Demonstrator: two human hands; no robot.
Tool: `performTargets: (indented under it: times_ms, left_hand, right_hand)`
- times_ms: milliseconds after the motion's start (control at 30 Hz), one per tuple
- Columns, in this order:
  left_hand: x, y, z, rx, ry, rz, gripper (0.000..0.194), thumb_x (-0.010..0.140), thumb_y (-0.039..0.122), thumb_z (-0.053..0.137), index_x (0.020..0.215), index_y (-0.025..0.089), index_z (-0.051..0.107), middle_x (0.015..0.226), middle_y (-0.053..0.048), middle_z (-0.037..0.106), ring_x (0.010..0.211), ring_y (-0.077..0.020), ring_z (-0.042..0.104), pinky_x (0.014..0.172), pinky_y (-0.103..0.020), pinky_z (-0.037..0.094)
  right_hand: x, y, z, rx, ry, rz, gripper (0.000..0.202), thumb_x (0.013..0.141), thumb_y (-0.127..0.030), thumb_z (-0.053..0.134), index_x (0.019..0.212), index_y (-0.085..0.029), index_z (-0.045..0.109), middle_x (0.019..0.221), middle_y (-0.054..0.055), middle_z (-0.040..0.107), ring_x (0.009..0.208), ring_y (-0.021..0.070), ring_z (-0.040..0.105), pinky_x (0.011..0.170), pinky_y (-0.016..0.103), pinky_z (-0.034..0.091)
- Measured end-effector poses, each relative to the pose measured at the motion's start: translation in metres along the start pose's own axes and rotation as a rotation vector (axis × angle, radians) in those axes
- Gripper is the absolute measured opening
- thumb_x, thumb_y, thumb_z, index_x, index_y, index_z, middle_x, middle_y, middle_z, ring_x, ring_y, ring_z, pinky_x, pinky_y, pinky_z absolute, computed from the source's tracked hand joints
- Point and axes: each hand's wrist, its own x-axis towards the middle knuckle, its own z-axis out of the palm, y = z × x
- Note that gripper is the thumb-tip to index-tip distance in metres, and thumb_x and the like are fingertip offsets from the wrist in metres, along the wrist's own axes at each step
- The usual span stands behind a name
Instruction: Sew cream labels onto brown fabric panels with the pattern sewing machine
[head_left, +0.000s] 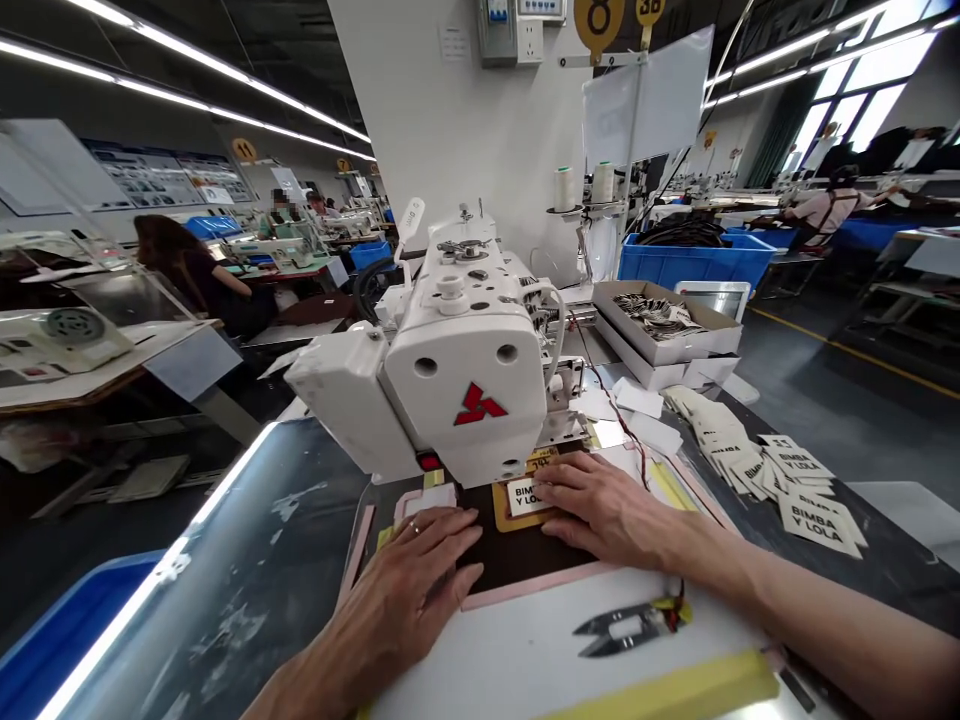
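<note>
Under the head of a white sewing machine point(465, 370) lies a dark fabric panel point(510, 562). A white label point(523, 497) printed BIMBA Y LOLA sits on it inside a yellow-brown frame point(517, 523). My right hand point(600, 505) rests on the label's right side, fingers stretched out and covering part of the lettering. Flat on the panel's left part is my left hand point(420, 570), with a ring on one finger and its fingers spread. Thread snips point(626, 628) lie on the white board point(540, 650) in front of the panel.
Loose printed labels point(814, 500) are spread on the dark table point(892, 590) at the right. Behind them stands a cardboard box point(667, 345) of labels, with a blue bin point(694, 262) beyond. Thread cones point(564, 190) stand behind the machine. Other people work in the background.
</note>
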Motion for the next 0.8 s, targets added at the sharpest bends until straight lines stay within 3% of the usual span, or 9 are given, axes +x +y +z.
performTargets:
  times_ms: [300, 800]
  left_hand:
    - [0.024, 0.007, 0.003, 0.035, -0.041, 0.093, 0.043, 0.106, 0.028, 0.056, 0.148, 0.023, 0.058, 0.148, -0.005, 0.065, 0.135, -0.0249, 0.062, 0.114, -0.042, 0.054]
    - [0.038, 0.006, 0.001, 0.097, -0.071, 0.226, 0.038, 0.11, 0.026, 0.049, 0.146, 0.02, 0.06, 0.149, -0.002, 0.064, 0.13, -0.0231, 0.065, 0.112, -0.039, 0.052]
  right_hand:
    - [0.016, -0.003, -0.008, 0.01, -0.16, 0.028, 0.031, 0.111, -0.041, 0.052, 0.123, -0.02, 0.072, 0.122, 0.009, 0.069, 0.113, 0.0259, 0.058, 0.102, 0.044, 0.047]
    - [0.02, -0.001, -0.006, 0.057, -0.233, 0.047, 0.036, 0.111, -0.049, 0.048, 0.128, -0.024, 0.067, 0.117, 0.007, 0.064, 0.108, 0.0263, 0.052, 0.098, 0.044, 0.045]
